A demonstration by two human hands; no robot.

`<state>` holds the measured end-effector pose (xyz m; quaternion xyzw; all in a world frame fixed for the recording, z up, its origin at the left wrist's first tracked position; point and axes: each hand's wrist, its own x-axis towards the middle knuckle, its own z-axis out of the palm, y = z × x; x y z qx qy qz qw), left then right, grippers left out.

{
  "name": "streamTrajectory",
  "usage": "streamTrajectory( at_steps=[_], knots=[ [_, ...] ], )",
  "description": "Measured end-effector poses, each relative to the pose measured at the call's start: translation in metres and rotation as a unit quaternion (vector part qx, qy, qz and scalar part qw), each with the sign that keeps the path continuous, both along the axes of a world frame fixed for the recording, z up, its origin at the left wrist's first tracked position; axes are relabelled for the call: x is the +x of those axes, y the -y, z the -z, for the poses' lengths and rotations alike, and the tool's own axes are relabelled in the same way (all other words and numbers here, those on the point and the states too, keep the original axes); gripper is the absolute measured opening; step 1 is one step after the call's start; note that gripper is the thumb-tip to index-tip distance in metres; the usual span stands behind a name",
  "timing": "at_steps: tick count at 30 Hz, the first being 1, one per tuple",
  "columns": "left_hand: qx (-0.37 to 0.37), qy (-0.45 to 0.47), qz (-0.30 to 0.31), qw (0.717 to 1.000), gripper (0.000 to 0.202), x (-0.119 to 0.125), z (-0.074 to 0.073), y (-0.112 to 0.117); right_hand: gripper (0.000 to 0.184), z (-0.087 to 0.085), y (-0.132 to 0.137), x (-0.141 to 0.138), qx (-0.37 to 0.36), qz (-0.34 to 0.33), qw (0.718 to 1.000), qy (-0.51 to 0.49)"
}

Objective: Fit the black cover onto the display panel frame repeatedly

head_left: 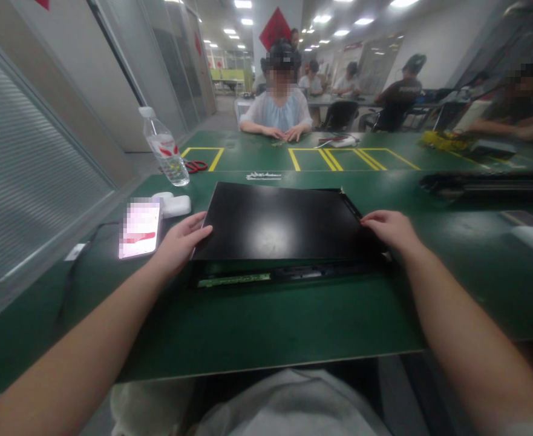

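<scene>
A glossy black flat panel, like a display screen (270, 221), is tilted above a dark frame (320, 271) on the table. Along the frame's near side a strip of green circuit board (234, 280) shows. My left hand (183, 239) grips the panel's left edge, thumb on top and the other fingers at the side and partly hidden below. At the right, my right hand (391, 229) pinches at the panel's right edge, close to the frame's raised side. Whether those fingertips also touch the frame I cannot tell.
Left of the panel are a lit phone (140, 229), a white case (175, 206), a water bottle (166, 151) and red-handled scissors (197, 166). Small white strips (264, 176) lie beyond it. Across the green table (266, 330) sits a person (277, 109); dark bars (488, 184) lie right.
</scene>
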<state>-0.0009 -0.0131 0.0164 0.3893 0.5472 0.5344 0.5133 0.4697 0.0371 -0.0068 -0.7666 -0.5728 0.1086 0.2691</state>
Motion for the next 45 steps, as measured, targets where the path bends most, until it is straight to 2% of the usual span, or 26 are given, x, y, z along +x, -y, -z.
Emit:
streamTrajectory(
  at_steps=[5,10,17,25,30,38,45],
  knots=[
    [0.006,-0.026,-0.007,1.000,0.047,-0.001,0.001,0.000,0.015,0.001,-0.001,0.002,0.003,-0.004,1.000,-0.005],
    [0.014,-0.057,-0.016,0.998,0.050,-0.009,0.009,-0.004,0.016,0.001,-0.001,0.002,-0.002,-0.005,1.000,-0.011],
    [0.043,-0.183,-0.011,0.982,0.048,-0.019,0.025,-0.011,0.015,0.002,-0.001,0.001,0.007,-0.002,1.000,-0.007],
    [0.057,-0.275,0.021,0.960,0.057,-0.024,0.033,-0.016,0.015,-0.002,0.002,-0.004,-0.004,0.007,1.000,-0.013],
    [0.066,-0.278,0.023,0.958,0.057,-0.025,0.037,-0.019,0.017,-0.004,0.002,-0.004,-0.014,0.008,1.000,-0.019],
    [0.067,-0.265,0.032,0.961,0.054,-0.029,0.043,-0.022,0.017,0.003,-0.001,0.003,0.010,-0.010,0.999,-0.036],
    [0.075,-0.315,0.049,0.945,0.054,-0.035,0.048,-0.025,0.019,0.001,0.000,0.001,-0.001,-0.001,0.998,-0.066]
  ],
)
